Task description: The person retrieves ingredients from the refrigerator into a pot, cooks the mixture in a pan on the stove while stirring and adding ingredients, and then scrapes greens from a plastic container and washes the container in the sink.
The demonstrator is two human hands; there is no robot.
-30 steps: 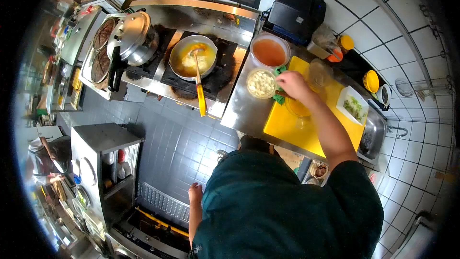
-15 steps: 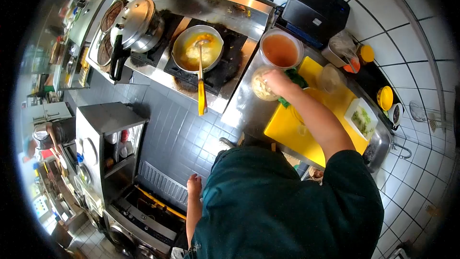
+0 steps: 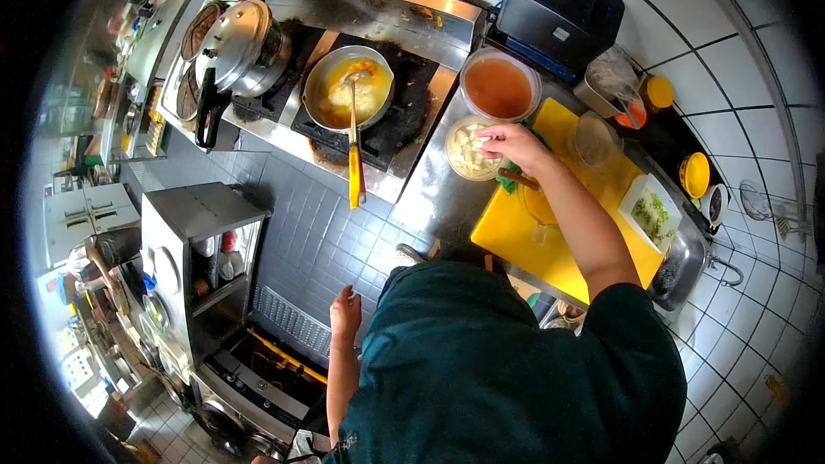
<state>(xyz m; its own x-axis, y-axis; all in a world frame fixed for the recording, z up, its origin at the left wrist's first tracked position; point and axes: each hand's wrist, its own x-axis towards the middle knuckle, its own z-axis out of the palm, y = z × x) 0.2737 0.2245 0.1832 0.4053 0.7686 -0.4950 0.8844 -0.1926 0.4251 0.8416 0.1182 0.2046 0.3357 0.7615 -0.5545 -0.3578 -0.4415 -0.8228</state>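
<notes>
My right hand (image 3: 516, 146) is over the near edge of a clear bowl (image 3: 450, 165) of pale, chopped pieces (image 3: 467, 144). Its thumb and fingers are pinched on a few of these pale pieces, whose kind I cannot make out. Beside the hand are dark green leaves (image 3: 509, 179) and a knife with a brown handle (image 3: 518, 179) on a yellow cutting board (image 3: 559, 236). My left hand (image 3: 345, 313) hangs low by my side, fingers loosely bent and apart, holding nothing. A metal pan (image 3: 308, 105) holds yellowish liquid and a yellow-handled spoon (image 3: 355, 176).
A pressure cooker (image 3: 243, 47) stands left of the pan on the stove. Behind the bowl is a tub of orange-red liquid (image 3: 498, 88). A white tray of chopped greens (image 3: 650, 213) sits by the sink (image 3: 687, 262). A steel cabinet (image 3: 193, 210) stands at left.
My right hand has lifted back from inside the bowl toward its edge, with pale pieces now showing at the fingertips. The left hand still hangs low.
</notes>
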